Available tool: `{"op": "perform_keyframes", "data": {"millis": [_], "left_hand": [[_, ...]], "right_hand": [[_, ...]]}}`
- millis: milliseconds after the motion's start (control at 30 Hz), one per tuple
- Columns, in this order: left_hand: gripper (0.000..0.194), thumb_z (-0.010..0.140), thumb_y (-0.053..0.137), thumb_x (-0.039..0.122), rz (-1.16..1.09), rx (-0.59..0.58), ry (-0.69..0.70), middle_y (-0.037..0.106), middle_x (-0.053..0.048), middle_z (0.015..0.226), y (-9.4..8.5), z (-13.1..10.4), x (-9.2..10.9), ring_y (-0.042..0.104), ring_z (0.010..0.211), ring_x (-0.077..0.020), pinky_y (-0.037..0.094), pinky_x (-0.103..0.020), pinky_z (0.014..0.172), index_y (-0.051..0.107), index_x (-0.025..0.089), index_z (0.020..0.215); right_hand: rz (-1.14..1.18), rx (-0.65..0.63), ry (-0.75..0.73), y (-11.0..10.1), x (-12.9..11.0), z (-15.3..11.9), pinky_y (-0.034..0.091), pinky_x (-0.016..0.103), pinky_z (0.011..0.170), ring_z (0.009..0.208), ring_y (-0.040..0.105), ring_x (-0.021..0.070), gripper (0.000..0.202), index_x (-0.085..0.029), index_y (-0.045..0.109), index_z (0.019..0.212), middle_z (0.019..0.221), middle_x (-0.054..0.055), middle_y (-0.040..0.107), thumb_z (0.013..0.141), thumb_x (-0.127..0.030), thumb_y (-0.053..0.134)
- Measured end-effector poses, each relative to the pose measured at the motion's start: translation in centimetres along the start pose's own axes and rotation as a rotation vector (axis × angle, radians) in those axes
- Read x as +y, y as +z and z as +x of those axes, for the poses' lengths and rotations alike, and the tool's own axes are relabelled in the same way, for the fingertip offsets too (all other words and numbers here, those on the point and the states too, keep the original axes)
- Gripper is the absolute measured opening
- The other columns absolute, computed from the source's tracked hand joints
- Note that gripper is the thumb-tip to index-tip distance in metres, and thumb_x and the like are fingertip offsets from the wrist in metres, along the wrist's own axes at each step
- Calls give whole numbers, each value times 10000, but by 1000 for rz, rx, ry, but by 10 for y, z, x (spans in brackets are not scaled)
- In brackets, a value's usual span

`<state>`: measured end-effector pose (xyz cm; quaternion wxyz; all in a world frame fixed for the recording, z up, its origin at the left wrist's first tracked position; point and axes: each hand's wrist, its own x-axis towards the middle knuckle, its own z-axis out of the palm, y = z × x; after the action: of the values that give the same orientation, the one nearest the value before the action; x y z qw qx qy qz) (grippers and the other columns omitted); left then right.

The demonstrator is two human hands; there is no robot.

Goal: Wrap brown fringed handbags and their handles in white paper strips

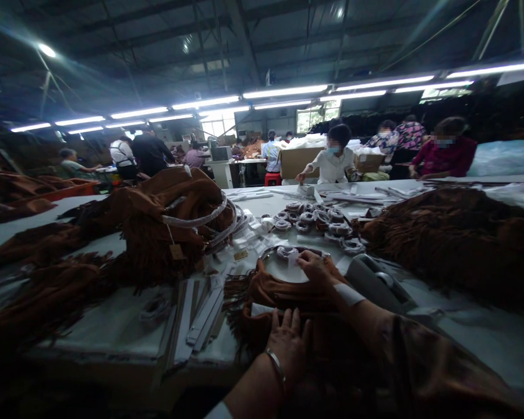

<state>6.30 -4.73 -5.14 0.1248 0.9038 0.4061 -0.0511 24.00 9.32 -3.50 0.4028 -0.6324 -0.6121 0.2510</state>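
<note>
A brown fringed bag lies in front of me at the near edge of the table. My left hand rests flat on its near side with the fingers spread, just below a white strip at the bag's opening. Over the far side of the bag, my right hand pinches a small whitish, see-through piece between thumb and fingers; its exact kind is unclear. Right behind that piece sits a white-wrapped coil, within the curve of the bag's handle.
More brown fringed bags with wrapped handles are heaped on the left. Long pale strips lie beside my bag. Several wrapped coils cluster beyond it. A grey device and a dark fringed pile are on the right. People work across the table.
</note>
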Motion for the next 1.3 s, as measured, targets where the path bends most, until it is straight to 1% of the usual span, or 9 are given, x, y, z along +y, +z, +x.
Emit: {"op": "perform_keyframes", "data": {"millis": [233,367,600,700,800,867,967,1100,1300], "left_hand": [[530,1009,347,369,23,39,12,281,-188,1606,-3,-1,2,280,1457,-403,164,-716,1135,378,257,1525],[569,996,394,286,17,123,28,370,-125,1570,2,-5,2,258,1465,-354,170,-696,1158,287,327,1553],[441,927,462,156,-31,329,72,507,-113,1372,7,-17,-4,299,1437,-274,216,-514,1223,531,210,1359],[430,917,483,184,-51,370,119,514,-130,1357,5,-19,-7,338,1409,-277,274,-482,1207,537,201,1343],[636,843,553,176,-96,416,124,395,-182,1495,4,-20,-11,274,1447,-303,302,-482,1187,411,122,1460],[658,812,588,195,-128,393,159,433,-187,1479,3,-21,-13,328,1417,-306,282,-503,1185,439,105,1447],[399,855,576,239,-170,324,231,637,-109,1249,1,-20,-15,463,1311,-275,245,-535,1177,644,198,1246],[305,855,582,213,-165,289,237,675,-90,1172,-2,-17,-17,463,1313,-282,251,-538,1152,711,212,1131],[204,741,618,136,-164,237,275,681,-95,1072,-11,-7,-19,552,1132,-264,383,-442,1052,744,153,900]], "right_hand": [[64,-92,-283,-12,7,-103,372,245,619,649,486,129,294,-187,532,708,683,-6,571,893,-413,559],[15,-112,-282,-9,15,-145,395,252,656,663,522,136,237,-197,520,746,718,-4,590,937,-336,505],[76,-56,-207,-12,13,-171,466,298,785,817,626,193,189,-197,614,857,867,40,689,944,-330,511],[-1,-70,-317,-10,3,-183,458,320,852,880,622,201,134,-207,636,878,901,48,695,935,-257,526],[-84,-136,-466,-7,1,-191,445,340,864,844,600,195,157,-209,623,817,838,40,687,938,-210,523],[-119,-153,-517,-8,3,-192,443,353,864,822,592,193,189,-204,609,782,819,40,684,944,-195,513],[-128,-119,-552,-14,6,-197,450,361,892,914,610,203,144,-198,635,865,948,64,702,943,-183,515],[-256,-8,-580,-26,1,-221,439,369,906,1056,600,237,222,-194,664,1071,1143,122,671,950,-180,479],[-757,-387,-506,-24,-10,-247,408,304,651,678,662,204,490,-209,601,1322,764,90,708,836,-145,579]]}}
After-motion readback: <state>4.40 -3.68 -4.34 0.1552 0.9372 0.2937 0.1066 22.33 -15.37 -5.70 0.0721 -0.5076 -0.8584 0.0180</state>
